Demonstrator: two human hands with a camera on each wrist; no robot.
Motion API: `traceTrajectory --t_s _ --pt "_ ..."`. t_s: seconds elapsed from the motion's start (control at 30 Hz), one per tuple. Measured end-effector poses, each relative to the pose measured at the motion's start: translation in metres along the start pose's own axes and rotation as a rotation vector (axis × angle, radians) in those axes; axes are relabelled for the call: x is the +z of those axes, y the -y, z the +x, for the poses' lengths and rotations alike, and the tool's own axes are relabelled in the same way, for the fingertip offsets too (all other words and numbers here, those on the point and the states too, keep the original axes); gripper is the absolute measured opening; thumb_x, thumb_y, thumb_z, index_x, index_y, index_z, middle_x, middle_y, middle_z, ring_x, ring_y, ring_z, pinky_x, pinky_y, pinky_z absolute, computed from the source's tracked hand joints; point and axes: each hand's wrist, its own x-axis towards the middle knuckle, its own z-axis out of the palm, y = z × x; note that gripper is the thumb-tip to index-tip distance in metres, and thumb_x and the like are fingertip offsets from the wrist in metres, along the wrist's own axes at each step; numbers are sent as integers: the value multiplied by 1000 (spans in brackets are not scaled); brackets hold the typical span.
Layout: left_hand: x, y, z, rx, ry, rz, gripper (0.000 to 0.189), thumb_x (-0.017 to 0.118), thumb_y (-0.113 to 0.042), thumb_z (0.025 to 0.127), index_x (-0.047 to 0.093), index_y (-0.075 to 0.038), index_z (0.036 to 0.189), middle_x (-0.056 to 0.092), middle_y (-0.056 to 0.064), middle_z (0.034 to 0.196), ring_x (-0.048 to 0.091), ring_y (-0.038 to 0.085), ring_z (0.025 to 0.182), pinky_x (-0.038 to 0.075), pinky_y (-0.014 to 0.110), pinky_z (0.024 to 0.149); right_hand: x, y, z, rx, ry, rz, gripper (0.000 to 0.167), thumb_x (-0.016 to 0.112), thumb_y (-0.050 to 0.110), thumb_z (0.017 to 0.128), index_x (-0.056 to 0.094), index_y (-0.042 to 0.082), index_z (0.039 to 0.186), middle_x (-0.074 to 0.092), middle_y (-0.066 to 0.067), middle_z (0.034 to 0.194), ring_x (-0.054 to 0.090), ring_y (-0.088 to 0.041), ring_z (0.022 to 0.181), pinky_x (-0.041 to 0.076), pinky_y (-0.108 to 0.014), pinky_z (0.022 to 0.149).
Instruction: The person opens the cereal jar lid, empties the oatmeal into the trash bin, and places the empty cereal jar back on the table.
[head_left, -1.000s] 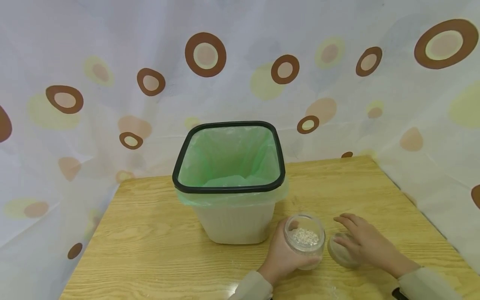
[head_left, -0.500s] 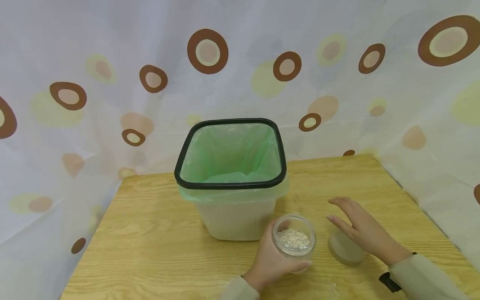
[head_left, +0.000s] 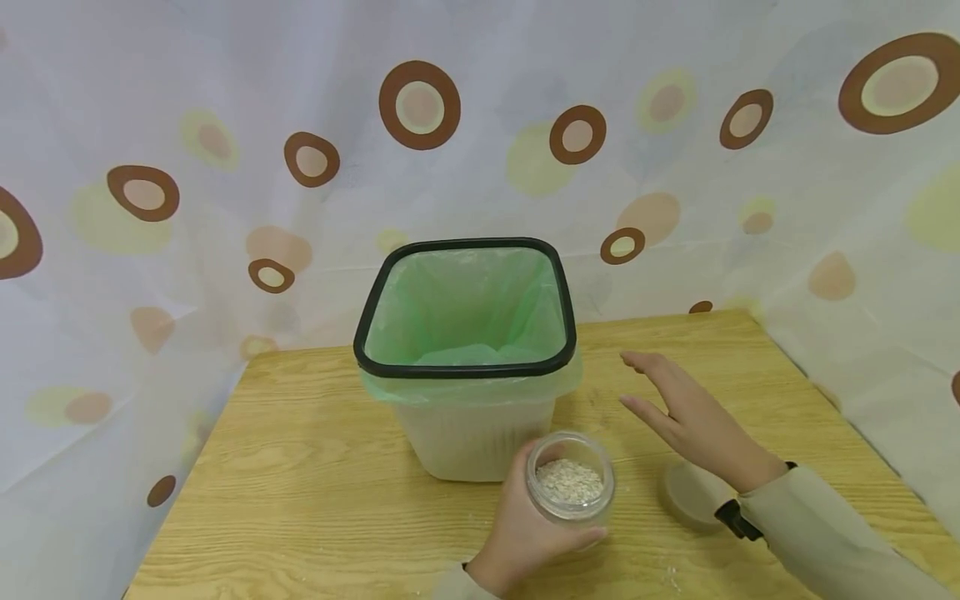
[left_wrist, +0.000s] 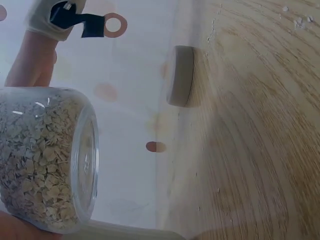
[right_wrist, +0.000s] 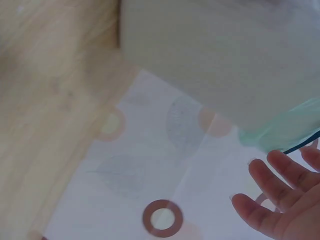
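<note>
Grip of the left hand (head_left: 517, 527), lower centre of the head view: fingers and thumb curl round the side of a clear jar (head_left: 576, 510), which stands nearly upright just in front of the bin's (head_left: 476, 437) lower right corner. In the left wrist view the underside of the jar shows, so it seems to be held off the table (head_left: 292, 492), though the oblique angle leaves this uncertain. Grip of the right hand (head_left: 693, 421), right of centre: wide, thumb apart from the fingers, holding nothing, above the table.

Likely faults: the mouth is uncovered, so a tilt or a knock against the bin could scatter the contents; smooth walls held by one hand alone could slip; the right sleeve (head_left: 817, 517), passing close by the round lid (head_left: 688, 498) at lower right, might nudge it.

Appearance of the jar: transparent, round, wide-mouthed, with a thick rim; pale, dry flakes (head_left: 570, 482) fill much of its body, leaving space below the mouth. Similar pale crumbs (left_wrist: 300, 22) lie on the table, upper right of the left wrist view. Behind, a green liner (head_left: 461, 308) folds over the bin's edge beneath a black frame (head_left: 465, 372).
</note>
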Motion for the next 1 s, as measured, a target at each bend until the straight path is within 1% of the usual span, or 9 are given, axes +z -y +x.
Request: traceTrajectory --t_s 0.1,0.2,0.37,0.47,0.57,0.67,0.83,0.93,1.0 --pt "-5 -2 -3 8 -3 -19 93 92 -7 61 38 -7 137 51 5 130 49 22 119 40 34 102 0 10 12 -31 -34 29 51 55 20 100 39 -4 143 49 -21 133 47 -39 121 39 -59 93" --pt "-8 -5 -6 -9 -8 -44 93 91 -7 60 38 -9 136 51 5 130 49 23 119 39 34 102 0 19 23 -97 -80 61 49 54 15 101 38 -2 144 50 -20 132 48 -37 117 40 -57 91" --pt "-14 -9 -10 -24 -21 -32 92 92 -8 60 39 -8 135 52 6 128 50 23 117 40 33 101 0 28 38 -198 -125 83 45 51 14 102 40 0 143 49 -18 133 48 -32 114 40 -53 91" --pt "-18 -11 -12 -25 -33 -9 92 92 -9 59 40 -7 135 52 8 128 50 23 116 41 33 100 0 32 43 -221 -134 93 44 50 17 103 41 -1 142 50 -18 131 49 -32 112 40 -52 91" --pt "-22 -12 -14 -27 -42 3 93 92 -10 59 39 -6 135 52 10 129 50 24 117 41 34 100 0 36 47 -216 -131 116 43 48 17 103 42 -2 141 52 -18 128 49 -33 112 40 -53 90" --pt "-25 -14 -15 -34 -54 -4 94 92 -9 59 39 -4 136 52 10 129 50 25 118 41 34 100 0 43 51 -157 -114 156 42 47 17 104 43 -2 141 53 -18 125 51 -33 110 40 -51 89" --pt "-31 -18 -18 -39 -99 19 93 93 -7 57 41 -1 134 53 10 128 50 28 118 41 35 100 -5 64 65 55 -52 233 49 44 27 105 39 -4 143 52 -17 116 51 -29 101 41 -45 83" --pt "-34 -21 -20 -39 -123 45 93 93 -8 57 41 -1 133 54 13 128 50 29 119 41 35 100 -11 77 78 164 -7 233 54 46 29 104 37 -7 143 53 -17 108 51 -28 91 43 -41 77" --pt "-37 -23 -21 -44 -134 50 93 93 -8 57 41 -1 134 53 14 129 50 29 119 41 35 100 -14 82 87 227 19 204 55 47 29 103 36 -8 143 53 -17 101 51 -27 82 43 -40 70"
